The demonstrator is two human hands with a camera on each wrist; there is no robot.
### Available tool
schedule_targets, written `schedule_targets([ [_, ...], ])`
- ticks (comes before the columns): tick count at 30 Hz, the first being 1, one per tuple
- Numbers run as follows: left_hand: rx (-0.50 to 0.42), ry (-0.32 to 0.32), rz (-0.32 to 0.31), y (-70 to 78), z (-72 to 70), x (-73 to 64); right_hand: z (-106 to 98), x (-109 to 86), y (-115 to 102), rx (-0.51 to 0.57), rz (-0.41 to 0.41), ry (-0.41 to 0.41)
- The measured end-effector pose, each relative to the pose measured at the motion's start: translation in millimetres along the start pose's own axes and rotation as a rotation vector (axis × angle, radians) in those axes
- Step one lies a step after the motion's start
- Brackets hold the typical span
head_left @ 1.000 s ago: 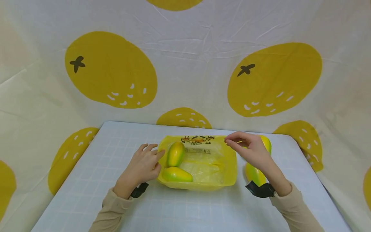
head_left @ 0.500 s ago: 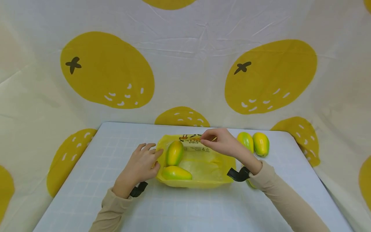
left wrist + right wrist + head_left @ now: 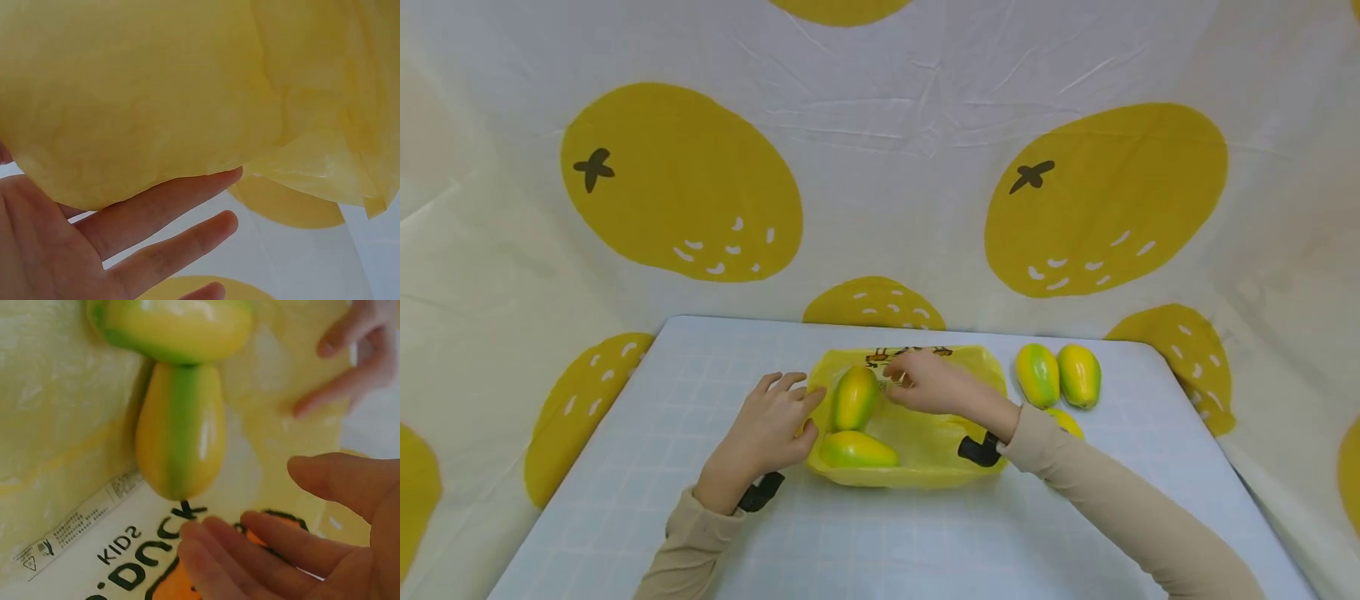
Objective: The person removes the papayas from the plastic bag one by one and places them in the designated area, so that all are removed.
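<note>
A yellow plastic bag (image 3: 917, 475) with a printed "KIDS" drawing lies spread wide like a shallow tray. In it are two glossy yellow-green fruits shaped like mangoes or papayas: one lengthwise (image 3: 854, 398), one crosswise (image 3: 859, 449). My left hand (image 3: 775, 425) is at the bag's left rim; the left wrist view shows its straight fingers (image 3: 169, 206) along the plastic, its thumb mostly hidden. Over the bag hangs my right hand (image 3: 928, 383), fingers loosely bent. The right wrist view shows nothing between its fingers (image 3: 212, 562) and thumb, just off the lengthwise fruit.
Right of the bag, two similar fruits, one (image 3: 1038, 376) beside another (image 3: 1079, 376), lie on the white table (image 3: 625, 467). A third fruit (image 3: 1065, 423) is partly hidden by my right sleeve. A fruit-printed cloth (image 3: 895, 200) hangs behind.
My right hand has moved left, from above the loose fruits on the right to over the bag, near the lengthwise fruit. The left hand stays at the bag's left rim.
</note>
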State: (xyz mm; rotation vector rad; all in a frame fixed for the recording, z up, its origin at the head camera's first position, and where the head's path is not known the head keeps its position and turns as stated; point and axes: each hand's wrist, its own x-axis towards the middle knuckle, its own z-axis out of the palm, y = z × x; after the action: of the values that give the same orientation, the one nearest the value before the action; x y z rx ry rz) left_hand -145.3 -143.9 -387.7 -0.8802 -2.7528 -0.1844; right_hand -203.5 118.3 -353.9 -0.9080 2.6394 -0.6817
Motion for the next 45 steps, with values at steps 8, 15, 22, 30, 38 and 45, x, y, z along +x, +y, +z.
schedule_targets([
  [8, 0.024, 0.021, 0.019, -0.6, 3.1, 0.5, 31.0, 16.6, 0.1, -0.043, 0.064, -0.07],
  [15, 0.035, 0.027, 0.025, -0.8, 5.1, 1.2, 46.3, 26.5, -1.9, -0.029, 0.057, -0.1],
  [22, 0.053, 0.043, 0.037, -1.9, 5.9, 1.2, 53.1, 32.7, -6.3, -0.109, 0.073, -0.114],
  [30, 0.042, 0.042, 0.032, -2.8, 6.2, 0.2, 56.1, 38.2, -5.7, -0.15, 0.049, -0.095],
  [38, 0.043, 0.052, 0.046, -4.0, 7.0, -0.1, 54.1, 39.0, -4.4, -0.11, 0.038, -0.094],
  [45, 0.041, 0.04, 0.041, -3.3, 5.4, -0.4, 53.1, 39.8, -4.5, -0.131, 0.081, -0.106],
])
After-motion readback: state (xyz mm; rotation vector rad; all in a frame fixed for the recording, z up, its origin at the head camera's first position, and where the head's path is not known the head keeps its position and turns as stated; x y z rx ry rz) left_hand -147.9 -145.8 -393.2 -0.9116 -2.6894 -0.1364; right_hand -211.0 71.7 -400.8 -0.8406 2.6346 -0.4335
